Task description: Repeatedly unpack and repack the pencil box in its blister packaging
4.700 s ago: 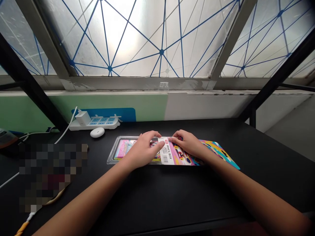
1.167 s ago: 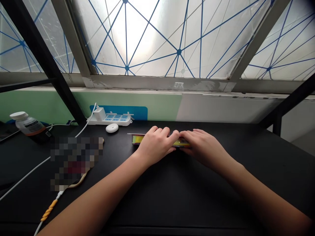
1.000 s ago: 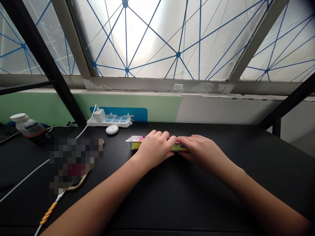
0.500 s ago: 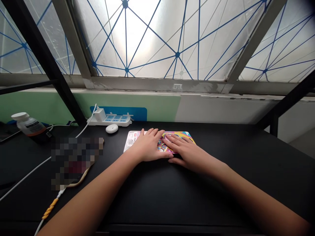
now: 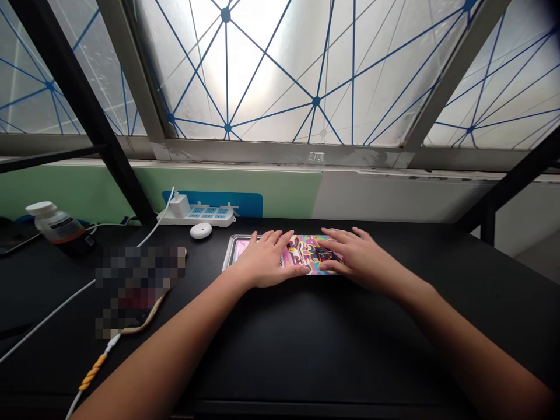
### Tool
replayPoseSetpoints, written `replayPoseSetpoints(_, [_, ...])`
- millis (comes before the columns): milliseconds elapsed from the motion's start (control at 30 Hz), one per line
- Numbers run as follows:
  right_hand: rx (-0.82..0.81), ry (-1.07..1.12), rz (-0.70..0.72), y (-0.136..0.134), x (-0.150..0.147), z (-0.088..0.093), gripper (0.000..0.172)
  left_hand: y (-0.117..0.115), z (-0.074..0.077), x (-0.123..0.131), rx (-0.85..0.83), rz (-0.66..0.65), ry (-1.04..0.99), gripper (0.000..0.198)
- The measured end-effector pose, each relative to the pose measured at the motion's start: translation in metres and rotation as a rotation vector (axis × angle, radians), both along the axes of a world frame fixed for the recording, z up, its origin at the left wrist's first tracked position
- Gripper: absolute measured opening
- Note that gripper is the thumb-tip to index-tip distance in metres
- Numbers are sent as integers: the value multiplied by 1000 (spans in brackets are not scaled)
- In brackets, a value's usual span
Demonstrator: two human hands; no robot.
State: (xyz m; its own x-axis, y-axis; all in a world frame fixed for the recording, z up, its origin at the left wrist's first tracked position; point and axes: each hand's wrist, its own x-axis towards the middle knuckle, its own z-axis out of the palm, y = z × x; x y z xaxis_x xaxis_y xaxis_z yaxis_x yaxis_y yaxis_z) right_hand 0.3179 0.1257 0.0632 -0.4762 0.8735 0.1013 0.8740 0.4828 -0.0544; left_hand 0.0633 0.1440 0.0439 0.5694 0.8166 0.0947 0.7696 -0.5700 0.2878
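A flat, shallow case (image 5: 227,256) lies on the black desk in front of me. Its left end has a clear or silvery rim with pink inside. A printed cover (image 5: 301,251) in pink, yellow and blue shows between my hands. My left hand (image 5: 266,259) spans the case, fingertips along the far edge and thumb at the near edge. On the right end of the cover is my right hand (image 5: 361,256), its thumb near the front edge and fingers towards the back. The palms hide much of the case and cover.
At the back left sit a white power strip (image 5: 196,217) with a plug and a small white earbud case (image 5: 200,231). A bottle (image 5: 56,224) stands farther left. Nearer are a blurred-out object (image 5: 135,286) and a cable (image 5: 94,370). Black metal bars (image 5: 118,169) slant at both sides.
My right hand has moved right with the printed cover, away from my left hand. The white barcode end has left the case's left side, where the clear rim now shows.
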Motion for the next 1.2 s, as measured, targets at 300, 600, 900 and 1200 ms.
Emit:
replayPoseSetpoints(300, [-180, 55, 191, 1, 5, -3, 62, 6, 1, -4, -69, 89, -65, 83])
replayPoseSetpoints(600, [-45, 63, 146, 2, -1, -15, 90, 7, -5, -2, 11, 98, 49, 79])
replayPoseSetpoints(900, [-99, 46, 200, 9, 2, -29, 72, 29, 6, -32, -146, 124, 147, 94])
replayPoseSetpoints(1200, [224, 48, -82, -7, 19, 9, 74, 36, 2, -43, -79, 140, 111, 88])
